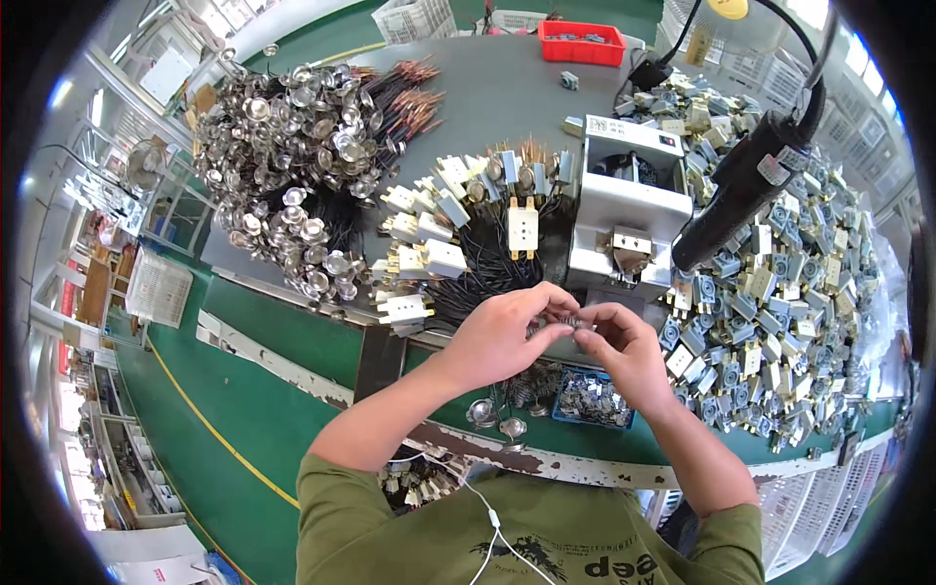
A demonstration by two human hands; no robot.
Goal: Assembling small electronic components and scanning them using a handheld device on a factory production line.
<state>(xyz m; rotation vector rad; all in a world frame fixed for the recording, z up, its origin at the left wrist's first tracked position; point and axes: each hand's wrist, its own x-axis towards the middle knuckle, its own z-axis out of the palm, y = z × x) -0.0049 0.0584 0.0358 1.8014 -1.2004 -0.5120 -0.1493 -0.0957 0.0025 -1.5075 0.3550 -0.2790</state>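
Observation:
My left hand point(504, 333) and my right hand point(629, 353) meet just in front of a metal machine point(632, 200), fingers curled and fingertips nearly touching. Pinched between them is a small ribbed metal piece that looks like a coil spring point(571, 320); the fingers cover much of it. Below the hands, a blue tray point(558, 409) holds many small metal parts. Beside it lie dark coiled springs point(531, 386) and shiny round metal caps point(513, 427). Left of the machine is a bundle of white and grey blocks point(446, 257) on black wires.
A big heap of metal caps on wires point(292, 146) covers the table's left. Grey-and-white blocks point(770, 292) are piled on the right. A black cylindrical tool point(741, 185) hangs beside the machine. A red bin point(582, 54) stands at the back.

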